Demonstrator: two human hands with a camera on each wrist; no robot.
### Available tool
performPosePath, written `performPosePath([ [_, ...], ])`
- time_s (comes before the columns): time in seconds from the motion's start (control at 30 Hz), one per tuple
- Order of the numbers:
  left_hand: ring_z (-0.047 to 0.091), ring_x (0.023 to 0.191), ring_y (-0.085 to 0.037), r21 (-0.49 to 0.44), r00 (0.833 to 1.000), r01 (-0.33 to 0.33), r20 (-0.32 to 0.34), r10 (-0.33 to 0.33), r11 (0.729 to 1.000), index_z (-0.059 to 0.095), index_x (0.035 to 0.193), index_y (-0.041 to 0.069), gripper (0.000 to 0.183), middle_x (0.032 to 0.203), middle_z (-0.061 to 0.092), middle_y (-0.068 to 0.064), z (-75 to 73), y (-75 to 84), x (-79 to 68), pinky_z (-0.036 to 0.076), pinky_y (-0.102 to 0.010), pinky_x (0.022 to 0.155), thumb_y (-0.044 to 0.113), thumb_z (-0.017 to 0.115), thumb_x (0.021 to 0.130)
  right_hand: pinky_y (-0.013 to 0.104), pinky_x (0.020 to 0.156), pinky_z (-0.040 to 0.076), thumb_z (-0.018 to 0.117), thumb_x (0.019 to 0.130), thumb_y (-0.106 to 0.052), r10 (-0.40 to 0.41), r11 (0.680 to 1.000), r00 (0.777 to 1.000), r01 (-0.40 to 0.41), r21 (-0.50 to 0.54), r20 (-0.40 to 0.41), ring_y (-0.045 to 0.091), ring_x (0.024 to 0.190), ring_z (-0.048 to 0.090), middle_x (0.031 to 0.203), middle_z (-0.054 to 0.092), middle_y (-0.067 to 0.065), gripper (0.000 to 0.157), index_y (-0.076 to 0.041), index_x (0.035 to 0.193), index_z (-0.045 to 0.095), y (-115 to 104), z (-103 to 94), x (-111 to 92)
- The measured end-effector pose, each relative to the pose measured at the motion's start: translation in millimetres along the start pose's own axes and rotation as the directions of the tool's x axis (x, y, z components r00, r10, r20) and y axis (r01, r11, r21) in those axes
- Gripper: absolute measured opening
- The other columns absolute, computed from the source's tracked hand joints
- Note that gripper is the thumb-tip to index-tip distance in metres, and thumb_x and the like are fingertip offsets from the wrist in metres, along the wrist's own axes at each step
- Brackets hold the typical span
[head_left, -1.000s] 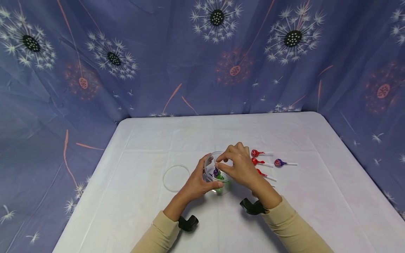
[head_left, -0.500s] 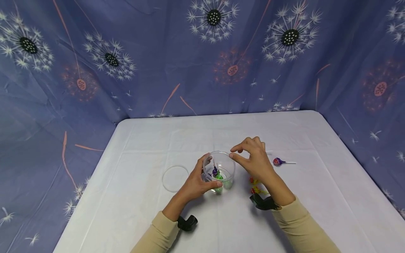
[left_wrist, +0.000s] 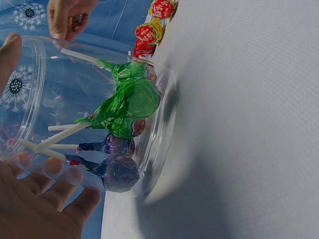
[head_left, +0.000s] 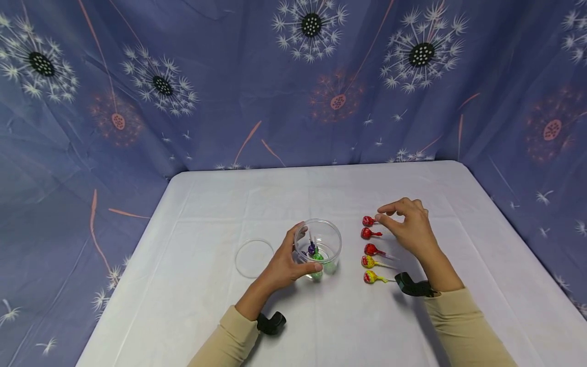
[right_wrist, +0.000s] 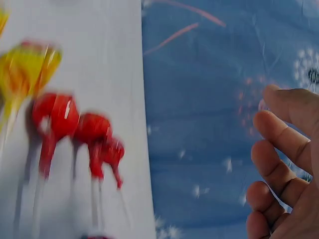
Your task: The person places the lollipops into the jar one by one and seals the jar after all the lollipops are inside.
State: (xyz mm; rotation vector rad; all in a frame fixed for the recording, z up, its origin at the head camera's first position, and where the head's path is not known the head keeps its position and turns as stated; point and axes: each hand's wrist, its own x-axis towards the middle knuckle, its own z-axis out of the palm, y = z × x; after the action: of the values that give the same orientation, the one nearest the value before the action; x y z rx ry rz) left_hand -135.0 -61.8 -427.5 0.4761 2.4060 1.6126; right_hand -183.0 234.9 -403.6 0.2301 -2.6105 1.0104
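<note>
My left hand (head_left: pixel 285 265) grips a clear plastic jar (head_left: pixel 334 244) from its left side, thumb across the front. Green-wrapped lollipops (left_wrist: pixel 134 99) and purple-wrapped lollipops (left_wrist: pixel 121 173) stand inside, white sticks upward, as the left wrist view shows. To the jar's right, a column of lollipops lies on the white cloth: red ones (head_left: pixel 368 233) toward the back, yellow ones (head_left: pixel 369 277) nearer me. Above the back of that column hovers my right hand (head_left: pixel 410 229), thumb and index finger slightly apart, nothing between them. It covers the spot of a purple lollipop.
A clear round lid (head_left: pixel 237 264) lies on the white-covered table (head_left: pixel 202 229) left of the jar. Behind the table hangs a blue curtain (head_left: pixel 220 102) with a dandelion print. Each wrist wears a black camera mount (head_left: pixel 271 323).
My right hand has drawn out of the jar's mouth and moved right, over the red lollipops, uncovering the yellow ones. My left hand and the jar have stayed in place.
</note>
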Motion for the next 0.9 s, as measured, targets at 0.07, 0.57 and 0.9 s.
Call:
performPosePath([
  [0.07,0.028,0.142,-0.029,0.006,1.0,0.002,-0.009,-0.002,1.0,0.017,0.15,0.02,0.097,0.153,0.033,-0.008,1.7,-6.3,2.0,0.024,-0.053,0.114,0.022,0.08,0.075,0.038,0.075,0.023,0.07,0.084,-0.018,0.031,0.999,0.999,-0.031,-0.011,0.007,0.024,0.09,0.042,0.091,0.061,0.011,0.016,-0.006,0.094,0.072,7,-4.2,-1],
  [0.57,0.027,0.143,-0.031,0.006,1.0,0.009,0.003,-0.009,1.0,0.016,0.15,0.017,0.097,0.153,0.031,-0.011,0.6,-2.7,0.8,0.023,-0.053,0.114,0.021,0.079,0.076,0.052,0.084,0.024,0.062,0.09,-0.026,0.152,0.987,0.987,-0.149,-0.054,0.06,0.034,0.096,0.042,0.103,0.058,0.019,0.026,-0.004,0.103,0.069,60,-21.7,-8],
  [0.9,0.031,0.142,-0.025,0.002,1.0,-0.009,-0.017,0.009,1.0,0.018,0.149,0.027,0.097,0.152,0.034,-0.003,3.1,-15.9,3.5,0.026,-0.052,0.113,0.034,0.08,0.074,0.053,0.082,0.024,0.061,0.09,-0.025,0.21,0.976,0.973,-0.202,-0.086,0.091,0.035,0.096,0.042,0.104,0.056,0.021,0.028,-0.002,0.104,0.069,90,-23.2,-15],
])
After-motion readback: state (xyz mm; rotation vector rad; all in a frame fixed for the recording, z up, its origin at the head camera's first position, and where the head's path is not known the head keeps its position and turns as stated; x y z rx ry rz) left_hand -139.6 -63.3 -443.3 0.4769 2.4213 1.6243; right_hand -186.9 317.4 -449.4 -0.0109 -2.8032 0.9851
